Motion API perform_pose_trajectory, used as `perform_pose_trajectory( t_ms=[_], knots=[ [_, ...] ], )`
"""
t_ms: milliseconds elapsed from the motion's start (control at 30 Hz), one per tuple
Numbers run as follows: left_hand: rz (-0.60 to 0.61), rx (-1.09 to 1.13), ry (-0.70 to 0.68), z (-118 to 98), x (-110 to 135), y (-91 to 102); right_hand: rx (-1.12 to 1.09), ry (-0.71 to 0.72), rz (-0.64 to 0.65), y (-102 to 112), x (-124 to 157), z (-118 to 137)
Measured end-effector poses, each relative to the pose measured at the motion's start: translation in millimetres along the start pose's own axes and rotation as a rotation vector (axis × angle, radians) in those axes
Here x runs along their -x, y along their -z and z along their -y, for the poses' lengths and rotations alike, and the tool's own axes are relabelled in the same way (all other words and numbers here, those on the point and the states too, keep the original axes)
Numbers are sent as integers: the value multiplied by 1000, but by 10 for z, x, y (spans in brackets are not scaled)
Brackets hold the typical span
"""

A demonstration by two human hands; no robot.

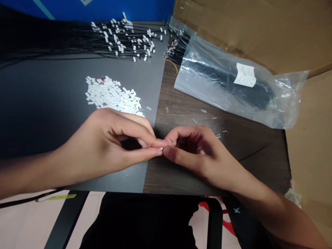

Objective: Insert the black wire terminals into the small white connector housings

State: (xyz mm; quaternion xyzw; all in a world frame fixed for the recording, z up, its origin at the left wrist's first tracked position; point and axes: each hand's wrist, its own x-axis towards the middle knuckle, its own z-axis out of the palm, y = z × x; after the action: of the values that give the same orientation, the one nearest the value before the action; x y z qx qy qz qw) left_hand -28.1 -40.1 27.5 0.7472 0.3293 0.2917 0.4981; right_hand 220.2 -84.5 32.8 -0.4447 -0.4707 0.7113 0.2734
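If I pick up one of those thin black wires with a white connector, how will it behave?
The thin black wire will probably droop: the strands lie in loose, gently curving lines. The white connector on its end looks small and likely light, so it may swing freely. The wires overlap in the bundle, so neighbours might snag and drag along.

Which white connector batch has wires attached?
The far batch: its white connectors trail black wires, unlike the loose heap in front of it, which shows no wires.
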Motion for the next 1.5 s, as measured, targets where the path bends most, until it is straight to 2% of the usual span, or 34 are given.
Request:
perform_pose_trajectory(
  t_ms=[400,633,1333,1500],
  knots=[
    [-61,156,-33,57,-10,-16,-21,84,-128,-106,8,44],
    [-36,132,-78,39,-19,-2,-47,85,-113,-100,8,31],
    [19,83,-67,91,-30,35,29,93,-153,-124,-5,-20],
    [25,171,-13,108,-77,49,1,70,-171,-146,-15,-4]
  ],
)
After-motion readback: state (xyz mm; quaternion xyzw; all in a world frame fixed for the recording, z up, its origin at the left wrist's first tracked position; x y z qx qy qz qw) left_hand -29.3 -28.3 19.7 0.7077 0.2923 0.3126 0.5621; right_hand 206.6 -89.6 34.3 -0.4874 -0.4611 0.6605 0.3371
